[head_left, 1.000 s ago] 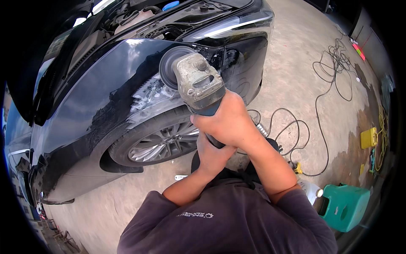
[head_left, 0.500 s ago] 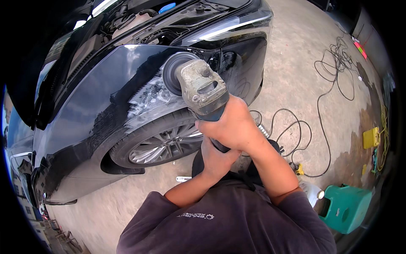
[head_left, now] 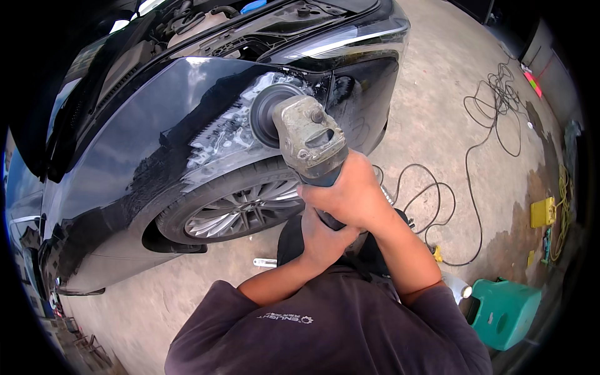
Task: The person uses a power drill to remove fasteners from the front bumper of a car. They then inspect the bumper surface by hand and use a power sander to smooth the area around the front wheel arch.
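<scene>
Both hands are wrapped round a worn grey angle grinder (head_left: 310, 139) with a round dark disc (head_left: 262, 117). My right hand (head_left: 357, 192) grips its body just behind the metal head. Below it, my left hand (head_left: 324, 239) closes round the rear part of the body. The disc lies over the front fender (head_left: 178, 115) of a black car, above the wheel arch; whether it touches or spins I cannot tell. Around the disc the fender has a scuffed patch (head_left: 215, 145), whitish and grey where the black paint is worn through.
Under the fender sits the wheel (head_left: 247, 215). The engine bay (head_left: 250, 37) is uncovered. A black cable (head_left: 472, 206) loops over the concrete floor (head_left: 431, 81) on the right. At the lower right are a green plastic stool (head_left: 509, 312) and a white bottle (head_left: 456, 284); a yellow container (head_left: 542, 212) is farther off.
The grinder has shifted a little right and down across the fender with both hands on it. More of the whitish patch shows above the disc. The view has also shifted slightly.
</scene>
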`<state>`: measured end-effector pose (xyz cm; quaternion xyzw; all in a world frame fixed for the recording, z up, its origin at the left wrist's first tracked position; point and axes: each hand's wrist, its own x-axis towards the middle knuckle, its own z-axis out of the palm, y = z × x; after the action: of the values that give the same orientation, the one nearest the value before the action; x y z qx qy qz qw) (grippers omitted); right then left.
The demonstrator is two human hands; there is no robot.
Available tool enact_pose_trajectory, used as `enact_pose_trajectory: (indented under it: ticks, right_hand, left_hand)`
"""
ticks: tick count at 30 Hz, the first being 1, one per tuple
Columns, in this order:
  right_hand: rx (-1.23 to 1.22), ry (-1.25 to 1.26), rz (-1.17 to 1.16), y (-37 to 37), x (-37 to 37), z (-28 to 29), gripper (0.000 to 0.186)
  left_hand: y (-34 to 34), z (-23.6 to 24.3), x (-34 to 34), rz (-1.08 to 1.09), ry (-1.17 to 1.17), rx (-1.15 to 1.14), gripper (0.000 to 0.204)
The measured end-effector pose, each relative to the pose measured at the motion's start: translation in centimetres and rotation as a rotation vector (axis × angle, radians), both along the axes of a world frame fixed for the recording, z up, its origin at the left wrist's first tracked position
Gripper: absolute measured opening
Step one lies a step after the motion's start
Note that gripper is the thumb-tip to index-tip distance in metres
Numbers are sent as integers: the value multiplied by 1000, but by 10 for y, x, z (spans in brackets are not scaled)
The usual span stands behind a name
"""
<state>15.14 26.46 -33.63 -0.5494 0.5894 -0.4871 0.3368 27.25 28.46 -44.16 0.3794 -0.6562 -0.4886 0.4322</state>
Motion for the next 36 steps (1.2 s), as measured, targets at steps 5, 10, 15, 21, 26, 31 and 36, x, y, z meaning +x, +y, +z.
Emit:
enact_pose_trajectory:
  ticks: [5,10,15,21,26,31,36]
  right_hand:
    - [27,62,10,4,-1,-7,50]
    - [86,-118,-44,4,-11,-9,51]
    - [-2,68,-14,11,-3,-16,48]
    - [79,-135,-38,9,-15,-13,50]
    - [-13,-39,20,10,-11,-21,48]
    - [61,-112,-15,11,-20,-15,48]
    - [159,-123,-41,11,-29,-21,53]
  left_hand:
    - [4,-6,-1,3,9,-65,79]
    - [-5,10,-7,-33,-17,83,65]
    - [9,-6,-9,14,78,-68,71]
    - [1,10,-8,-9,-108,38,80]
    - [8,-9,-7,32,-51,-62,73]
    - [2,-1,-13,-34,-85,45,76]
    - [1,7,-15,-54,-132,134,80]
